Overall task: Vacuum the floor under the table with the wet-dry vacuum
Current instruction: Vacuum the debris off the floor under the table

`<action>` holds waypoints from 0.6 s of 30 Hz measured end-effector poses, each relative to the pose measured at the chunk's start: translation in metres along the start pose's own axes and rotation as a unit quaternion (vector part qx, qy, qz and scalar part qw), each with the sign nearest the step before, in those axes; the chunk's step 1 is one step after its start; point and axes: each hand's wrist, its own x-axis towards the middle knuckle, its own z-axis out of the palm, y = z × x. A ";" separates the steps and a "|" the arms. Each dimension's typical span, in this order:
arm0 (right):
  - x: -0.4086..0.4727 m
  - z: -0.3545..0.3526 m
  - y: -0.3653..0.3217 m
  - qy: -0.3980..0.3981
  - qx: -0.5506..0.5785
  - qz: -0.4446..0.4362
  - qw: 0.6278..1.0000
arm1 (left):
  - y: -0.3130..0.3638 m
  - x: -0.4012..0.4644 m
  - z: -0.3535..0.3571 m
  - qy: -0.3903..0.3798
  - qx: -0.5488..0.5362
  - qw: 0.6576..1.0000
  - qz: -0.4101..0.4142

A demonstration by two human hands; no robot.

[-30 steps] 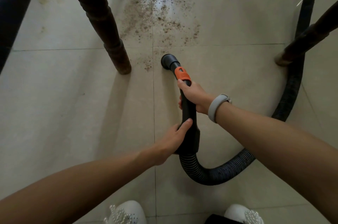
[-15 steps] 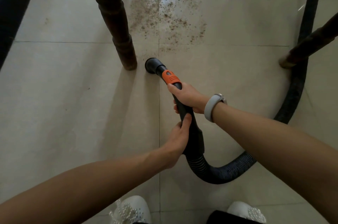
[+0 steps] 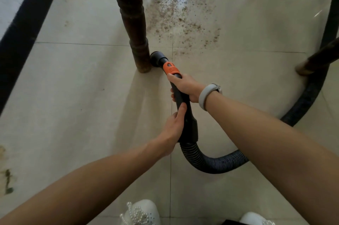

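Nearest the camera, two white shoes (image 3: 141,212) with bead trim stand on the pale tiled floor (image 3: 73,107). Just beyond them a ribbed black hose (image 3: 207,165) curls across the tiles and runs off to the right and away. It joins the black vacuum wand (image 3: 185,114), which both hands hold. The left hand (image 3: 173,129) wraps the lower part of the wand near the hose cuff, thumb lying up along it. The right hand (image 3: 186,87), with a grey wristband (image 3: 206,96), grips higher up, just below the orange collar (image 3: 170,67). The wand's round nozzle (image 3: 157,56) sits on the floor, touching the foot of a dark turned table leg (image 3: 135,28). Farther out, brown crumbs (image 3: 183,15) are scattered over the glossy tiles. Another leg (image 3: 317,61) stands at the right.
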 end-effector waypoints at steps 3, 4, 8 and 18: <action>0.006 0.006 -0.004 0.007 -0.008 -0.004 1.000 | 0.003 0.003 -0.005 0.008 -0.003 1.000 -0.007; 0.007 0.007 -0.007 0.012 -0.008 -0.004 1.000 | 0.005 0.004 -0.007 0.009 -0.003 1.000 -0.008; 0.012 0.010 -0.014 0.020 -0.009 -0.004 1.000 | 0.012 0.007 -0.011 0.005 0.008 1.000 -0.005; 0.007 -0.020 -0.003 0.035 0.027 0.002 0.999 | 0.009 0.007 -0.005 -0.067 0.047 0.997 -0.009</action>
